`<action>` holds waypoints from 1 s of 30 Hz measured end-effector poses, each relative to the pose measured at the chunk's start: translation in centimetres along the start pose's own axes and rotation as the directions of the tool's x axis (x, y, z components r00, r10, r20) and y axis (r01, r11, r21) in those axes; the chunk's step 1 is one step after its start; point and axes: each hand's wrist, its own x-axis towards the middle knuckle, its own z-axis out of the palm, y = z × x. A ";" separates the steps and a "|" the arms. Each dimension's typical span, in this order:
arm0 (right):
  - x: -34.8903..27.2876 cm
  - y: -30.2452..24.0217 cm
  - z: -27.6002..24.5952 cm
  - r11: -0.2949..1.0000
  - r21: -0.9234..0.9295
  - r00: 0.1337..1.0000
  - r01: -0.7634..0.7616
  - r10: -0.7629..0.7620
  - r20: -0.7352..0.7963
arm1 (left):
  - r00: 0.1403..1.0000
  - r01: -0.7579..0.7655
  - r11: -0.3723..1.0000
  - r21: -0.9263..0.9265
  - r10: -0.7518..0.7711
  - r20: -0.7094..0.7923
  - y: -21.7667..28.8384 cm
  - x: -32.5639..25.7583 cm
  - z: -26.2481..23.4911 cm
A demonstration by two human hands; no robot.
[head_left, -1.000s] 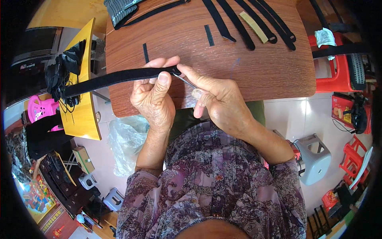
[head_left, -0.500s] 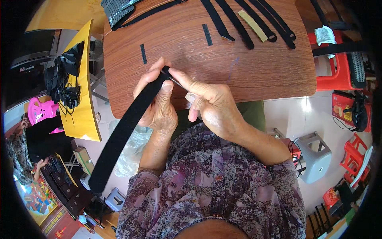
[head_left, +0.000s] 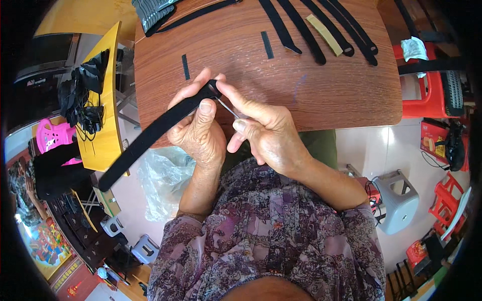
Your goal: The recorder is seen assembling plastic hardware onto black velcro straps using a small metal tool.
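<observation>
A black fabric strap (head_left: 150, 136) with a slot near its far end is pinched between the thumb and fingers of my left hand (head_left: 202, 138). Its long free end slants down to the left, past the table edge. My right hand (head_left: 273, 134) is closed on a thin metal tool (head_left: 228, 108), whose tip reaches the strap beside the slot. The right index fingertip touches the strap's slotted end. Whether the tool's tip goes into the fabric is too small to tell.
On the brown wooden table (head_left: 346, 95) lie several black straps (head_left: 304, 35), a tan strip (head_left: 324, 34) and two short dark strips (head_left: 186, 66). A packaged bundle (head_left: 153, 15) sits at the far left. A yellow table (head_left: 108, 145) bears black items; a clear plastic bag (head_left: 163, 175) hangs below.
The strap's free end has swung up and left, so the strap lies flatter. Its slot and the metal tool show more plainly now. Both hands stay close together at its end.
</observation>
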 end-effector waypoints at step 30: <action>-0.1 -1.4 -0.9 0.986 -0.098 0.990 -0.133 0.136 0.030 | 0.990 0.114 0.992 0.050 -0.118 0.078 1.1 0.2 -0.6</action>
